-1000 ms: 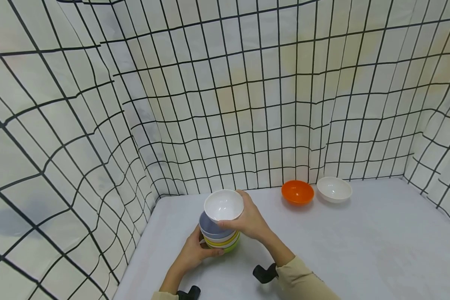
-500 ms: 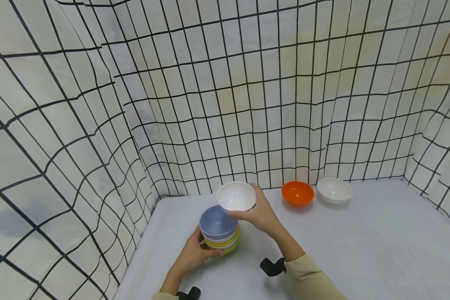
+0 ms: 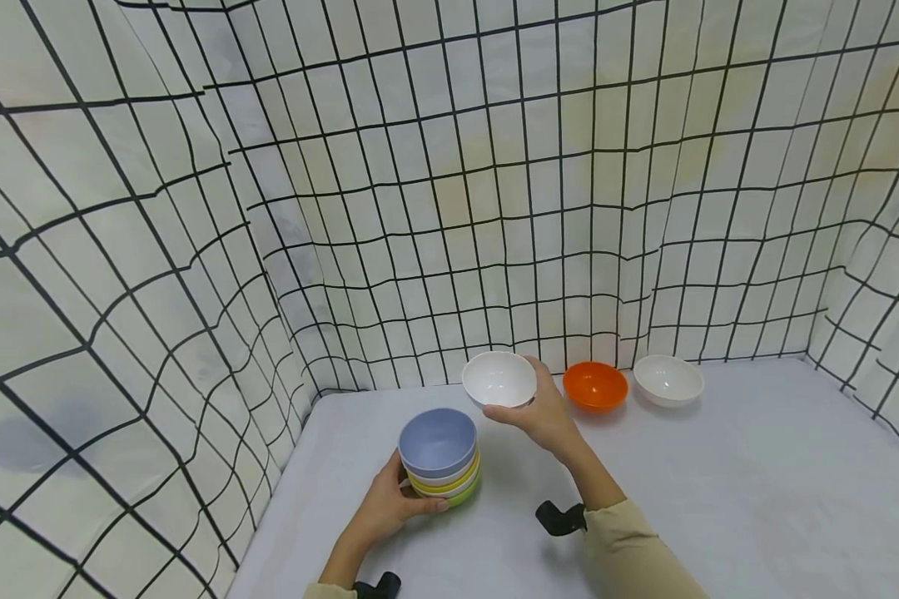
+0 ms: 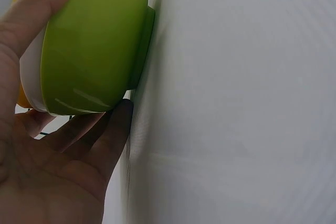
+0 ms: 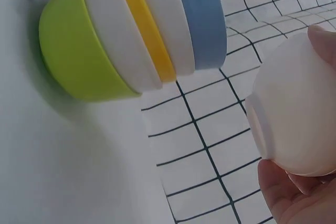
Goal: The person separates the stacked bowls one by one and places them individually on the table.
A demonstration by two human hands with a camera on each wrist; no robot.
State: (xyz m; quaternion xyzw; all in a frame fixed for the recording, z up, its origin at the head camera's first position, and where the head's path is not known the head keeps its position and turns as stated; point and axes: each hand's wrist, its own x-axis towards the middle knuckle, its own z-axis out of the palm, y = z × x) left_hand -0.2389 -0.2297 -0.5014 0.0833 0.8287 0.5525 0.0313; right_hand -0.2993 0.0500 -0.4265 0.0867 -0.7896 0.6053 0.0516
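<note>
My right hand (image 3: 543, 416) grips a white bowl (image 3: 499, 379) by its side, thumb in front, up off the table and to the right of a stack. That bowl's foot shows in the right wrist view, with fingers (image 5: 275, 184) curled against its side. The stack has a blue bowl (image 3: 438, 441) on top, then white and yellow ones, and a green bowl (image 4: 97, 43) at the bottom on the table. My left hand (image 3: 389, 501) holds the stack low down from its left, the thumb across the front and the fingers around the far side.
At the back of the table an orange bowl (image 3: 595, 386) stands close beside another white bowl (image 3: 668, 381). The white tabletop (image 3: 764, 482) stretches to the right. White walls with a black grid (image 3: 524, 208) rise behind and at both sides.
The right hand has carried the white bowl from just over the stack to the right and farther back, uncovering the blue bowl. My left hand and the stack have stayed put.
</note>
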